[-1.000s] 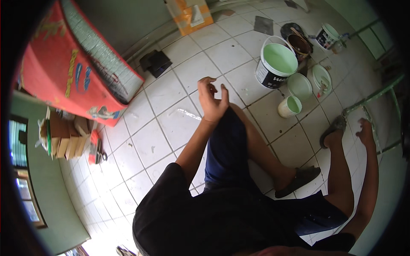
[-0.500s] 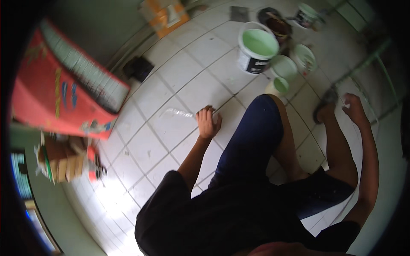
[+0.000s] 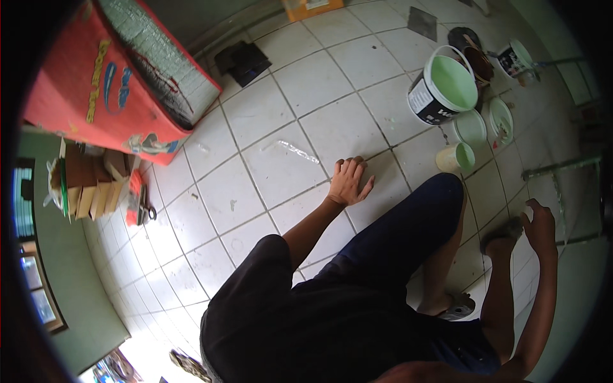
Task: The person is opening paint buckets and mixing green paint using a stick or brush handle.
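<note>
My left hand (image 3: pixel 348 182) is open, palm down over the white tiled floor (image 3: pixel 332 70), its fingers spread and bent. It appears to rest on the tiles, holding nothing. A crumpled strip of clear plastic (image 3: pixel 298 152) lies just beyond its fingertips. At the right, my right hand (image 3: pixel 541 228) hangs beside my sandalled foot (image 3: pixel 502 236), fingers loosely bent and apart, with nothing visible in it. Ahead of my raised knee stand a small cup of pale green paint (image 3: pixel 454 157) and a large white-and-black paint bucket (image 3: pixel 431 96) with green paint inside.
Green-stained lids (image 3: pixel 501 121), a brown container (image 3: pixel 479 67) and another small bucket (image 3: pixel 514 59) crowd the far right. A green metal frame (image 3: pixel 562 167) stands beside my right arm. Leftward are a large red box (image 3: pixel 96 83), a black sheet (image 3: pixel 242 62) and stacked cartons (image 3: pixel 96 198).
My view has swung, so the buckets sit farther right and the red box higher. My left hand stays low by the floor with fingers spread; my right hand remains near the foot.
</note>
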